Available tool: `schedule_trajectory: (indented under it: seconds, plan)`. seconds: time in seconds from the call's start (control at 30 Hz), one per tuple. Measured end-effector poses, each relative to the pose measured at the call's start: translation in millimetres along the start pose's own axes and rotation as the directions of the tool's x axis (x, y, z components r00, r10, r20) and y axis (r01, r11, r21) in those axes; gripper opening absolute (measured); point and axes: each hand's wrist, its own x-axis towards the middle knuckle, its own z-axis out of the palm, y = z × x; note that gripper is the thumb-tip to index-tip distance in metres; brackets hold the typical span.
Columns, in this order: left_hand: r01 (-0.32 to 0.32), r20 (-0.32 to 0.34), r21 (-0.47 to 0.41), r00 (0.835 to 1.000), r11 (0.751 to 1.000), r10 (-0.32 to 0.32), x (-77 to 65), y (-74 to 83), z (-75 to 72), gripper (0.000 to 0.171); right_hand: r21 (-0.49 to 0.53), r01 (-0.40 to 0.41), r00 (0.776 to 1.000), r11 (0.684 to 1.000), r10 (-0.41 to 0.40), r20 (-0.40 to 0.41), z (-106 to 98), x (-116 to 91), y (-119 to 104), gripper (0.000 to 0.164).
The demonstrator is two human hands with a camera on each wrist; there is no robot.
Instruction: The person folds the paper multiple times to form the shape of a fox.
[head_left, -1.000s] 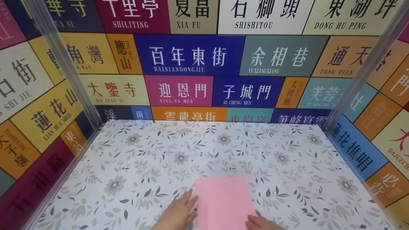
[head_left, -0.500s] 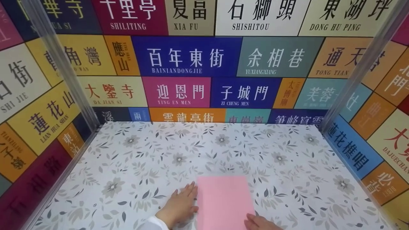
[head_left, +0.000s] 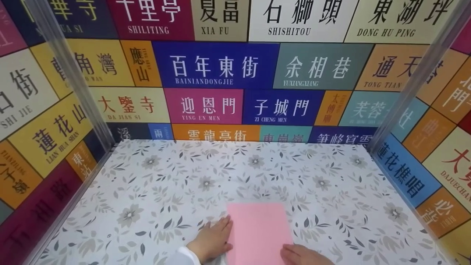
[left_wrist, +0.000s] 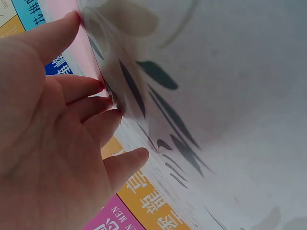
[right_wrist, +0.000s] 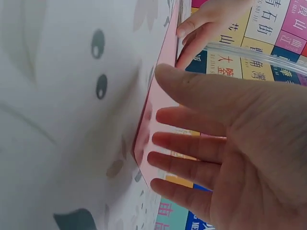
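Observation:
A pink rectangular sheet of paper (head_left: 259,232) lies on the table at the near middle. My left hand (head_left: 214,239) rests beside its left edge, fingertips right at the border. In the left wrist view, the thumb and fingers of the left hand (left_wrist: 53,124) are spread and slightly bent, with a strip of pink paper (left_wrist: 80,52) past them. At the right edge, the fingertips of my right hand (head_left: 305,255) overlap the paper. The right wrist view shows the right hand (right_wrist: 230,134) with straight, parted fingers over the pink paper (right_wrist: 151,115). The near end of the sheet is cut off by the frame.
A white cloth (head_left: 176,198) with grey flowers and leaves covers the table. Behind and at both sides stand walls of coloured sign panels (head_left: 217,65). Clear upright strips (head_left: 79,81) run along the corners. A white sleeve (head_left: 184,256) shows at the left wrist.
The paper has turned slightly straighter. My left hand first lifted away from its left edge a little, then moved right against it. The right hand has barely moved.

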Motion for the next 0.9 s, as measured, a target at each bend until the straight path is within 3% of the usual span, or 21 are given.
schedule_trajectory:
  seconds: [0.17, 0.37, 0.5, 0.9]
  plan:
    - [-0.002, 0.009, -0.014, 1.000, 1.000, 0.002, -0.2, 1.8, -2.4, 0.063, -0.018, 0.014, 0.987, 1.000, -0.016, -0.160, -10, -3, 28, 0.069]
    - [-0.007, -0.004, -0.005, 1.000, 1.000, 0.007, 0.6, 1.6, 0.5, 0.063, 0.085, 0.069, 0.996, 0.994, -0.063, -0.063, -7, -6, 45, 0.075]
    - [-0.004, -0.004, -0.009, 1.000, 1.000, 0.004, 1.7, 2.2, 0.1, 0.062, 0.111, 0.118, 0.992, 0.987, -0.112, -0.064, -4, -4, 45, 0.073]
    - [-0.011, 0.021, -0.010, 1.000, 1.000, 0.011, 0.9, 3.9, -2.2, 0.064, 0.281, 0.110, 0.994, 0.953, -0.105, -0.034, -5, -1, 45, 0.064]
